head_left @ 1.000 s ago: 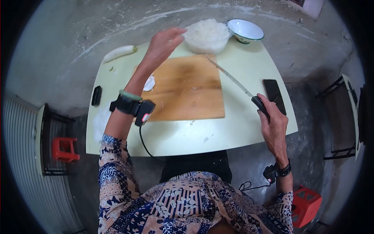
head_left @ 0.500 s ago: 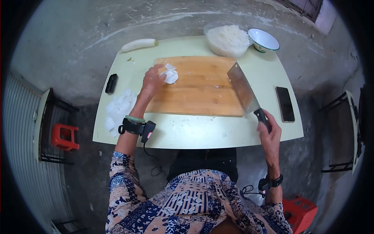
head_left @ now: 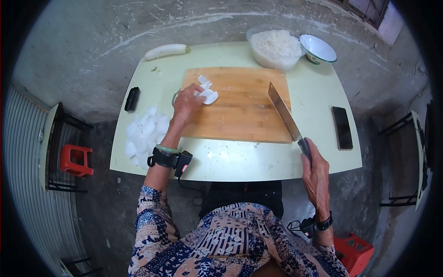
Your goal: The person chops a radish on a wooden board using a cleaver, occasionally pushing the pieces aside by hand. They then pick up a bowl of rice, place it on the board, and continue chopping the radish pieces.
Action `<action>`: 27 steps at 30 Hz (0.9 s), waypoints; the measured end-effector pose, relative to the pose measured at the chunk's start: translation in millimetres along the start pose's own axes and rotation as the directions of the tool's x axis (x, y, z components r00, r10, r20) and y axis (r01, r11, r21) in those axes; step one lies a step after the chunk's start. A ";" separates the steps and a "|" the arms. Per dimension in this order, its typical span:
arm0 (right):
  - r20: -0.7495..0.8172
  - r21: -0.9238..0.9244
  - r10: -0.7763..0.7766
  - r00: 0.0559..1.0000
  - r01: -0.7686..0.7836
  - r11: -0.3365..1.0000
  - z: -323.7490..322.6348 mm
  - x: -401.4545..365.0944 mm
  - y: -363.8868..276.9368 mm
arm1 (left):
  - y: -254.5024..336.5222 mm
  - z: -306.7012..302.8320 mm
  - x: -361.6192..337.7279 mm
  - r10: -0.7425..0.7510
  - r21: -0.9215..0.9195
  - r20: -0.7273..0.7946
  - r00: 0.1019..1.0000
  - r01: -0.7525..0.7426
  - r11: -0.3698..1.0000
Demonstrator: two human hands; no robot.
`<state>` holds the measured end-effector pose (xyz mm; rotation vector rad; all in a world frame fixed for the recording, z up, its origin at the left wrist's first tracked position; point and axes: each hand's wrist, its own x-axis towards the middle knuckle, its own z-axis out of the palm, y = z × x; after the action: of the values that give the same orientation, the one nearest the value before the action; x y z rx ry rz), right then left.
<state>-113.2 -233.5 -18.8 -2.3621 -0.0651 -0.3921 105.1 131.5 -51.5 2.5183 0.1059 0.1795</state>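
Observation:
A wooden cutting board (head_left: 244, 115) lies on a pale green table (head_left: 240, 159). A few white radish slices (head_left: 206, 90) sit at the board's upper left. My left hand (head_left: 187, 102) rests at the board's left edge with its fingers touching those slices. My right hand (head_left: 313, 168) grips the black handle of a cleaver (head_left: 282, 111), whose blade angles up over the right part of the board.
A heap of cut white pieces (head_left: 145, 131) lies on the table's left side. A whole white radish (head_left: 165, 51), a clear bowl of shredded white food (head_left: 275, 46) and an empty white bowl (head_left: 318, 48) stand at the far edge. A phone (head_left: 342, 128) lies right, a black object (head_left: 132, 99) left.
My left hand came back from the far bowl to the slices on the board. The cleaver swung over the board, then turned more edge-on. The view shifted.

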 end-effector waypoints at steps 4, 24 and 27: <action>0.021 -0.005 0.042 0.999 -0.042 0.999 2.1 -1.4 -6.6 | 14.1 14.9 -24.7 0.145 -0.032 -0.025 0.989 -0.146 0.989; 0.084 -0.006 0.064 0.994 -0.063 0.998 -3.0 10.3 -16.2 | 53.1 28.8 -56.8 0.458 -0.136 0.067 0.886 -0.447 0.884; 0.092 -0.022 0.054 0.994 -0.052 0.998 -2.9 15.5 -20.4 | 59.9 45.4 -65.6 0.512 -0.122 0.016 0.859 -0.506 0.854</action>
<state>-102.4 -221.5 1.3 -2.3952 -0.0424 -0.2584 49.3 49.2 -60.3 2.3801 -0.5861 0.3268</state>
